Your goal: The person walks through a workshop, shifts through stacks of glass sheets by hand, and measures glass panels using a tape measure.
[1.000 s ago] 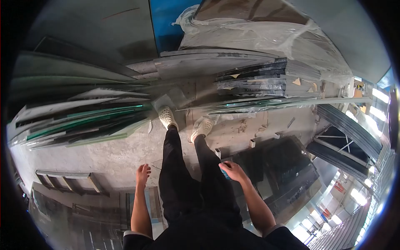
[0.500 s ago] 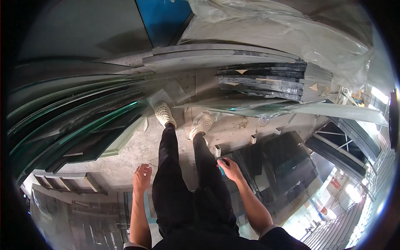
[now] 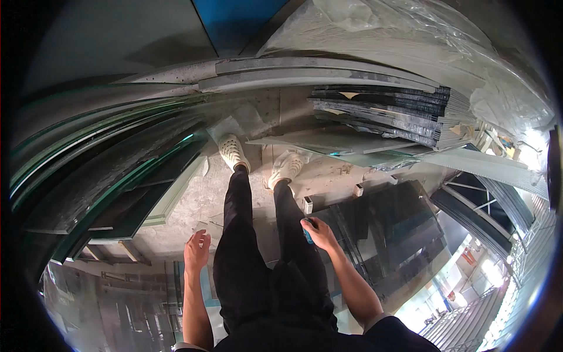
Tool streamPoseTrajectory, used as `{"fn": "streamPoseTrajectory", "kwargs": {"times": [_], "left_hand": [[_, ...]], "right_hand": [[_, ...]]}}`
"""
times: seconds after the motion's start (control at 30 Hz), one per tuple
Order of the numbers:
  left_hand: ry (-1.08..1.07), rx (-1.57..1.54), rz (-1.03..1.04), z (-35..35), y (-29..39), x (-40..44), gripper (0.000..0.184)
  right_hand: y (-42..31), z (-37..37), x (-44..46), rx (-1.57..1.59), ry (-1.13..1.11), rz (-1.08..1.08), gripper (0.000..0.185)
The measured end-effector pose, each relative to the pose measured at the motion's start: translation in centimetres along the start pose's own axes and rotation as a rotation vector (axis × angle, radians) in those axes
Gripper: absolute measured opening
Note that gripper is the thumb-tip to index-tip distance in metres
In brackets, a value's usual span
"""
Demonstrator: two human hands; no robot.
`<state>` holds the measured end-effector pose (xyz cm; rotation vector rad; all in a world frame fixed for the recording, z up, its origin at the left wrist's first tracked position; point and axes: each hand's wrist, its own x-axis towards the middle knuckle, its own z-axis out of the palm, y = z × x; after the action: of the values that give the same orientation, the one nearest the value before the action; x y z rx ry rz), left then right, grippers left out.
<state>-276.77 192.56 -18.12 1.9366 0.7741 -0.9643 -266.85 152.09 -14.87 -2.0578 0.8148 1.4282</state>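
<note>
My left hand [image 3: 197, 249] hangs beside my left thigh, its fingers loosely bent and slightly apart, with nothing visible in it. My right hand [image 3: 321, 233] is closed around a small blue-and-black object [image 3: 307, 236] by my right thigh; the fingers cover most of it, so its kind cannot be made out. Ahead on the left, large glass sheets [image 3: 117, 170] lean in a row. To the front right, another glass sheet [image 3: 352, 146] stands near my right shoe, beside a stack of dark-edged panels [image 3: 381, 111].
Small blocks [image 3: 308, 204] stand on the floor at right, near a dark glass sheet [image 3: 387, 226]. Plastic film [image 3: 410, 47] covers material at the upper right. A scrap of clear sheet [image 3: 229, 128] lies by my left shoe. A wooden frame [image 3: 132, 252] shows at left.
The view has shifted slightly, and the leaning glass on the left now covers more of the wooden frame. Both hands keep nearly the same pose; the blue-and-black object stays in my right hand.
</note>
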Motion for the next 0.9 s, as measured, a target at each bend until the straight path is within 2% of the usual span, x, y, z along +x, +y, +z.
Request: {"fn": "streamPoseTrajectory", "kwargs": {"times": [0.07, 0.13, 0.23, 0.3, 0.4, 0.47, 0.7, 0.73, 0.8, 0.9], "left_hand": [[-0.022, 0.017, -0.026, 0.0, -0.2, 0.2, 0.035], [-0.041, 0.033, -0.049, 0.2, -0.5, 0.5, 0.038], [-0.046, 0.158, 0.049, 0.4, -0.6, 0.7, 0.044], [-0.118, 0.328, 0.02, 0.6, 0.0, 0.4, 0.052], [-0.218, 0.336, -0.077, 0.4, 2.6, 0.2, 0.057], [-0.221, 0.355, -0.063, 0.9, 2.8, 0.2, 0.058], [-0.326, 0.447, -0.073, 1.9, 3.5, 0.2, 0.066], [-0.321, 0.483, -0.058, 1.9, 3.5, 0.4, 0.067], [-0.325, 0.531, -0.009, 1.7, 3.4, 1.0, 0.068], [-0.356, 0.535, 0.008, 0.7, 7.6, 1.1, 0.069]], "right_hand": [[-0.4, -0.1, 0.1, 0.013, 0.002, 0.002, 0.057], [-0.7, -0.2, 0.2, 0.028, 0.061, -0.06, 0.047], [-0.4, -0.3, 0.2, 0.128, 0.021, -0.08, 0.045], [-0.6, -0.8, -0.3, 0.126, 0.033, -0.098, 0.045], [-0.6, -1.4, -1.0, 0.123, 0.052, -0.126, 0.046], [-0.3, -1.5, -1.0, 0.13, 0.063, -0.132, 0.046], [2.2, -2.1, -1.6, 0.056, 0.071, -0.08, 0.054], [2.6, -2.3, -1.8, 0.059, 0.06, -0.014, 0.053], [3.7, -2.5, -2.3, 0.155, 0.063, -0.087, 0.063], [5.3, -3.3, -3.5, 0.278, 0.042, -0.095, 0.061]]}}
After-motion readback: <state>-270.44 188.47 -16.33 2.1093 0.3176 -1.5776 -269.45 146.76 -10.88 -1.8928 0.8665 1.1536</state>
